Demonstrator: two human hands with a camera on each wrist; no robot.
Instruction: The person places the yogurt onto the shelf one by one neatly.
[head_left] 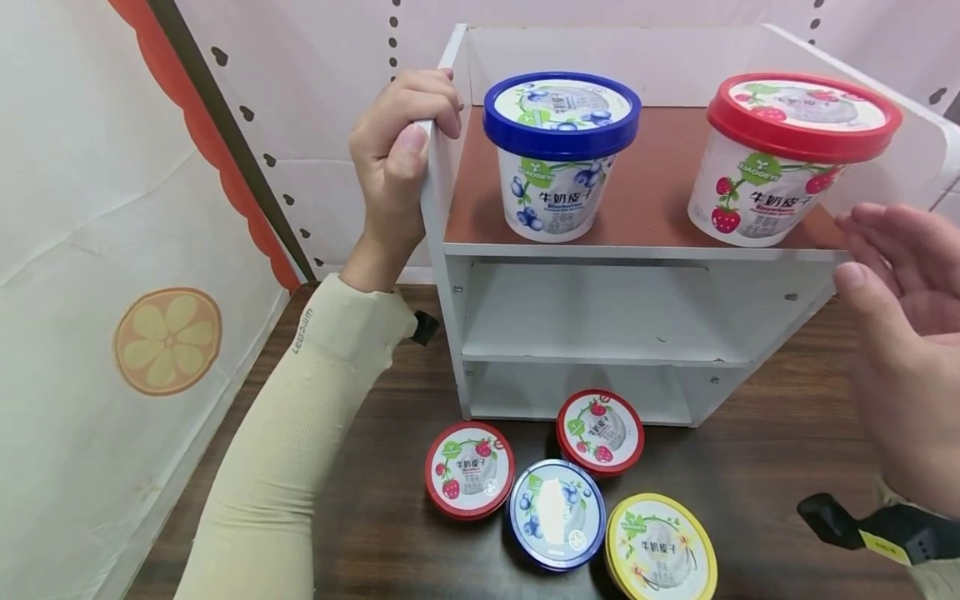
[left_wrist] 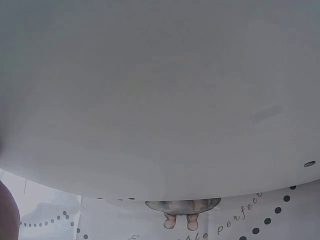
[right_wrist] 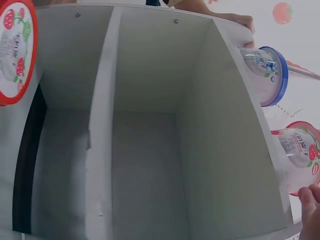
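I get the head camera from above the table [head_left: 375, 533], looking forward and down, far enough back to take in the shelf [head_left: 645, 253]. My left wrist view is almost blocked: a white panel [left_wrist: 160, 100], very near, fills it nearly whole, with the printed wall [left_wrist: 270, 217] along the bottom edge. My right wrist view looks into the shelf from close by, turned sideways so that up lies rightward. Head and right wrist share the compartments [head_left: 585, 308], left hand [head_left: 393, 154], blue tub [head_left: 562, 158] and upper red tub [head_left: 772, 162].

Booth-like corner — printed sheet walls [head_left: 97, 208], wood-grain table [head_left: 780, 433], white shelf unit [head_left: 592, 312]
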